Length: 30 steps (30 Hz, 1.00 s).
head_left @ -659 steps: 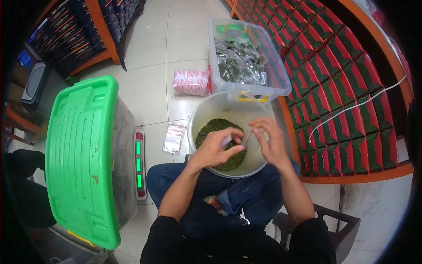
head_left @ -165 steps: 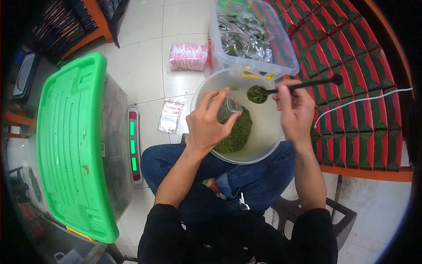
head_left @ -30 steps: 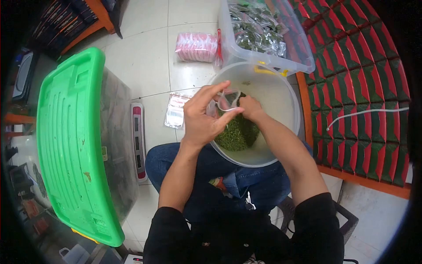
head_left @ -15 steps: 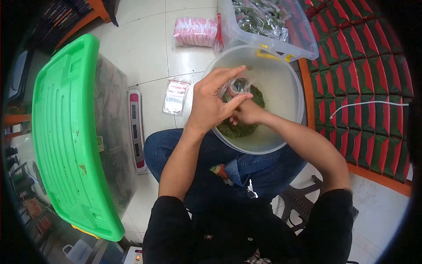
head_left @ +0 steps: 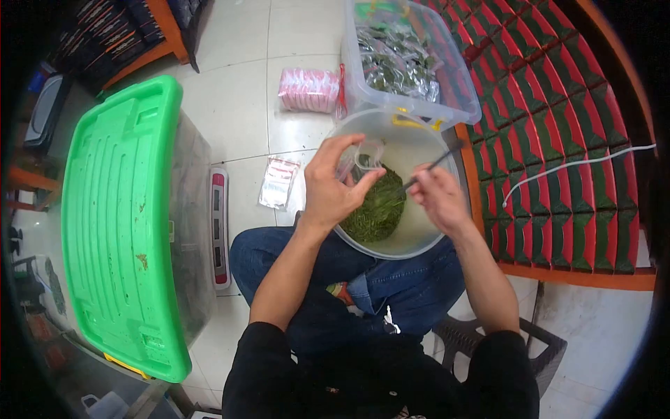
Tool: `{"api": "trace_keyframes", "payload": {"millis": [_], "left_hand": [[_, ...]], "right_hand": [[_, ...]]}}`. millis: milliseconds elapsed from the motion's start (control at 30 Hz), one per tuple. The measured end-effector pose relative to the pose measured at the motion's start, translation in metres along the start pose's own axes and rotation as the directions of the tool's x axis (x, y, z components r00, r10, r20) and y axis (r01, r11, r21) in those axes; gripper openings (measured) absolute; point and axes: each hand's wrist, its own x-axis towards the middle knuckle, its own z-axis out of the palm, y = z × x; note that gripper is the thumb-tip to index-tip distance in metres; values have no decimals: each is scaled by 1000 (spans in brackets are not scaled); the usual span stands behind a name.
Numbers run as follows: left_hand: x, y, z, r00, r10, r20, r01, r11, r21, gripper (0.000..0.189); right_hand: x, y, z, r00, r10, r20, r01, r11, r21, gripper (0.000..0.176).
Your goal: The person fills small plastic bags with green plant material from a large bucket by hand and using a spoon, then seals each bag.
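Note:
My left hand (head_left: 332, 185) pinches a small clear plastic pouch (head_left: 362, 156), held open above a round translucent tub (head_left: 423, 241) that rests between my knees. Loose green tea leaves (head_left: 374, 211) lie heaped in the tub's left half. My right hand (head_left: 434, 197) grips the thin black handle of a scoop (head_left: 426, 170). The scoop's head is dug into the leaves just below the pouch. Both hands hover over the tub.
A clear bin (head_left: 404, 66) of filled foil packets stands behind the tub. A pink bundle of pouches (head_left: 309, 89) and a loose stack of pouches (head_left: 278, 182) lie on the tile floor. A scale (head_left: 220, 227) sits beside a green-lidded crate (head_left: 118, 223). Red-green boxes (head_left: 551, 153) line the right.
My right hand has come out from under the left hand and now holds the scoop by its handle. The left hand keeps the pouch over the tub.

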Motion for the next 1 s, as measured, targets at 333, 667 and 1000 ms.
{"api": "trace_keyframes", "payload": {"millis": [333,667,1000], "left_hand": [[-14,12,12,987,155,-30,-138,937,320,57],[-13,12,15,997,15,-79,4,972,233,51],[-6,15,-4,931,-293,218,321,942,-102,26]], "right_hand": [[-16,-86,66,633,-759,156,543,291,-788,9],[-22,-86,71,745,-654,132,345,208,-915,14],[2,-41,44,699,-635,329,543,173,-822,23]]}}
